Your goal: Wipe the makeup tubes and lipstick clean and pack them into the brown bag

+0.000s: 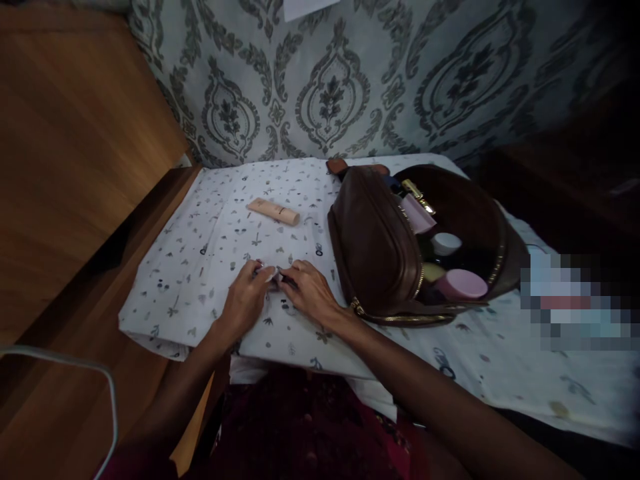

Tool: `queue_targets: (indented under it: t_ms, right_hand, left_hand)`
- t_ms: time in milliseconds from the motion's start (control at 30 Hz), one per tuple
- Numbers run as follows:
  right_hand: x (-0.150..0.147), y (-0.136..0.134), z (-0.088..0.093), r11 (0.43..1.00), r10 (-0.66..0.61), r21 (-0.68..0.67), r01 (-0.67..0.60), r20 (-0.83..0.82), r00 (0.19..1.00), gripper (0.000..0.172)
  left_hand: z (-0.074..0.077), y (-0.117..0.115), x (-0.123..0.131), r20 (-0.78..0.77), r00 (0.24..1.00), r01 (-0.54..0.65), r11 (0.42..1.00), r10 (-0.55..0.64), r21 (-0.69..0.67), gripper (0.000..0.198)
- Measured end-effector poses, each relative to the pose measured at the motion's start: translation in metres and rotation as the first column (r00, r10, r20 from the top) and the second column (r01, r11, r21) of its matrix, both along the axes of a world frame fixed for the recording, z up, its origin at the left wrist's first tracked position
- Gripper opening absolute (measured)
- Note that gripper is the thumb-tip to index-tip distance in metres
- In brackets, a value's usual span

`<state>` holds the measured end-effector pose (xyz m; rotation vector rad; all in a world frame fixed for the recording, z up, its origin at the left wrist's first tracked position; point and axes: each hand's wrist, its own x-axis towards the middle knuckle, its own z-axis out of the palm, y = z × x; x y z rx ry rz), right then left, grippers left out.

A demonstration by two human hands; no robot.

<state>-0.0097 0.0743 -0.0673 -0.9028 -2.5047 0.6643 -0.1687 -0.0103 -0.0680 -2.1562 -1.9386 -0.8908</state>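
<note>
My left hand [244,299] and my right hand [311,291] meet low over the patterned cloth [210,233]. Both are closed, fingertips pinching a small pale item [273,275] between them; it is mostly covered by the fingers and too small to name. Beyond the hands lies a beige squeeze tube [274,211], flat on the cloth and touched by neither hand. Just right of my right hand stands an unzipped brown leather bag [375,240] with several cosmetic containers inside, among them a pink round-topped one [465,284] and a white cap [447,243].
A patterned grey wall [333,87] rises behind the cloth-covered surface. On the left is a wooden cabinet [85,87], with a grey cable [107,380] curving below it. At the far right, a blurred-out patch [575,303] hides something on the cloth.
</note>
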Motion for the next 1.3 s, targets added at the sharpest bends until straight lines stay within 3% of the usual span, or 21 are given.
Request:
queue_targets:
  t_ms: [267,600,933,1100,1300]
  right_hand:
    - [0.001,0.002,-0.006,1.000,0.007,0.009,-0.007,-0.060,0.998,0.016]
    - [-0.001,0.001,-0.011,1.000,-0.008,0.000,0.008,-0.134,0.991,0.024]
    - [-0.002,0.007,-0.010,0.999,-0.008,-0.042,0.002,-0.153,0.988,0.010]
    - [-0.003,0.007,-0.013,1.000,-0.009,-0.021,0.005,-0.162,0.987,0.008]
    - [-0.002,0.007,-0.009,0.998,-0.017,-0.055,0.008,-0.161,0.987,0.017]
  left_hand:
    - [0.004,0.010,-0.024,0.019,0.996,-0.092,0.995,0.093,-0.035,0.030]
    - [0.003,0.012,-0.023,0.057,0.993,-0.099,0.995,0.100,-0.028,0.030]
    - [0.003,0.012,-0.022,0.045,0.995,-0.094,0.995,0.095,-0.021,0.030]
    - [0.003,0.007,-0.013,0.045,0.996,-0.081,0.996,0.082,-0.031,0.030]
    - [0.004,-0.003,0.015,0.053,0.998,0.041,0.999,-0.040,-0.022,0.029]
